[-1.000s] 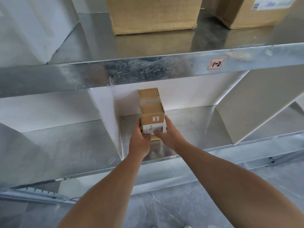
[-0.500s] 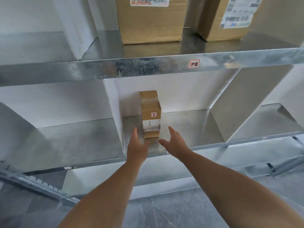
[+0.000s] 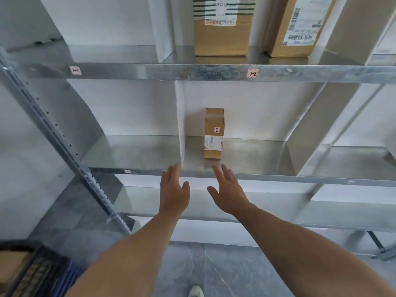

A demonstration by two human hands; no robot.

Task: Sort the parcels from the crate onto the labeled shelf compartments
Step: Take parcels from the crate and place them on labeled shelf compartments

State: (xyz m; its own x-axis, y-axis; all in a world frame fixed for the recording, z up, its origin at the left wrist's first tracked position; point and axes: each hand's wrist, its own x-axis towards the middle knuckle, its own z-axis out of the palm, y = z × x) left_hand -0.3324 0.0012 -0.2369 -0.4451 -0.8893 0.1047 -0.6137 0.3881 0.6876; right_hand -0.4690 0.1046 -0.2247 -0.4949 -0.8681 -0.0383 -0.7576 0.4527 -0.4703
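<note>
Release logged. A second ago both your hands clasped the small brown cardboard parcel (image 3: 214, 133). It now stands alone and upright at the centre of the frame, on the middle galvanised steel shelf (image 3: 257, 155). It sits just right of the white divider panel (image 3: 181, 125), toward the back wall.

Your left hand (image 3: 173, 194) and right hand (image 3: 229, 194) have drawn back to the shelf's front edge, below the parcel and clear of it. The fingers (image 3: 174, 171) of both are straight, spread wide and holding nothing.

The parcel's face carries a small red-bordered tag whose writing is too small to read. A red-bordered sticker marked 1-2 (image 3: 253, 73) sits on the beam above, upper centre-right. I cannot tell which level it labels, so the match between parcel and compartment is unconfirmed.

Judgement: this placement looks finished, and the parcel rests square with no lean. Two larger cardboard boxes (image 3: 221, 28) already stand on the shelf above, at the top of the frame. Your next pick would likely come from the dark plastic crate (image 3: 36, 273) at lower left, where something brown shows inside.
</note>
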